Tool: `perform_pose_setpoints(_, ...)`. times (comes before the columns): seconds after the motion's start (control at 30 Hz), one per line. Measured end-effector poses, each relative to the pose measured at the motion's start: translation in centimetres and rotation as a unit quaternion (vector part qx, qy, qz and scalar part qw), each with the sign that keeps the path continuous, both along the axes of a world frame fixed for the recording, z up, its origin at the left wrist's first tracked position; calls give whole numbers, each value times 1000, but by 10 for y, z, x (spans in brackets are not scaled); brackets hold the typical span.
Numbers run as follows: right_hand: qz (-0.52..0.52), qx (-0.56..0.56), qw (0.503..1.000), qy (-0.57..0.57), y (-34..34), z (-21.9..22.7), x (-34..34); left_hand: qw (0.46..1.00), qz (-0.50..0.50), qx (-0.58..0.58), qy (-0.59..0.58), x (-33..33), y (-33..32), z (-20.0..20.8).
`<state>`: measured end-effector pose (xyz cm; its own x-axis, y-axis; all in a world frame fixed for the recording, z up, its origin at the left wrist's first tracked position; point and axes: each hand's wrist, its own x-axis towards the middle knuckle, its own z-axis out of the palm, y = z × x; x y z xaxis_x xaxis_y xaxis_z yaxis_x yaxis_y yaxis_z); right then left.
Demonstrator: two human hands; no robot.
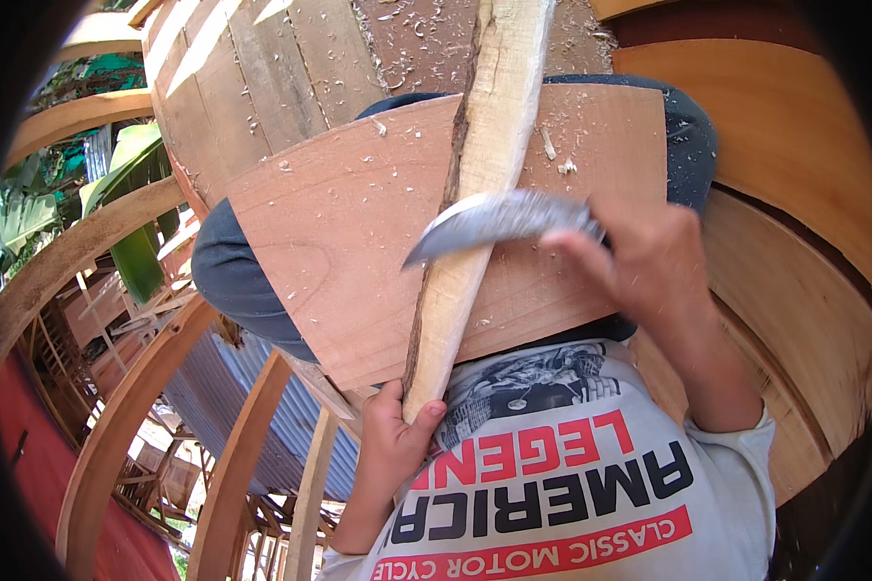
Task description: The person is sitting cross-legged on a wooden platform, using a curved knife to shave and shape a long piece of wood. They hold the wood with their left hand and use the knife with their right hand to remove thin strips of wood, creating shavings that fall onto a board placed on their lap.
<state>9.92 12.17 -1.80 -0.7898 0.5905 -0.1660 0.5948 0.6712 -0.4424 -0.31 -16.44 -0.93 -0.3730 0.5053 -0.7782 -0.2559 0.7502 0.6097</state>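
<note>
A long pale strip of wood (pixel 499 116) with dark bark along its left edge slants across my lap, its near end by my belly. My left hand (pixel 397 431) is closed round that near end, thumb on the right side. My right hand (pixel 649 252) grips a curved knife (pixel 504 225), its handle hidden in the fist. The broad blade, blurred by motion, lies crosswise over the middle of the strip with its tip pointing left. I cannot tell whether it touches the wood. Under the strip, a thin plywood board (pixel 339 261) rests across my legs.
Wood shavings (pixel 549 145) are scattered on the board and on the plank floor (pixel 262 82) ahead. Curved wooden ribs (pixel 242 465) rise on the left, with gaps between them. Beyond them are corrugated metal sheets (pixel 218 407) and green leaves. Curved planking (pixel 785 126) walls the right side.
</note>
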Motion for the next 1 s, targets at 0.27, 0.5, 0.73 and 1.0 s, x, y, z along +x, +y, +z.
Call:
perform_pose_setpoints(0.27, 131, 23, 991, -12, -7, 3, 1, 999, 33, 16, -22, 4, -5, -5)
perform_pose_setpoints(0.5, 46, -10, 999, -24, -11, 11, -1, 999, -10, 21, -39, -3, -4, -7)
perform_pose_setpoints(0.73, 169, 12, 985, 13, -16, 11, -6, 995, 34, 21, -88, -3, 0, -5)
perform_pose_setpoints(1.0, 88, 22, 996, 18, -18, 7, -2, 993, 36, 11, -113, -1, -4, -5)
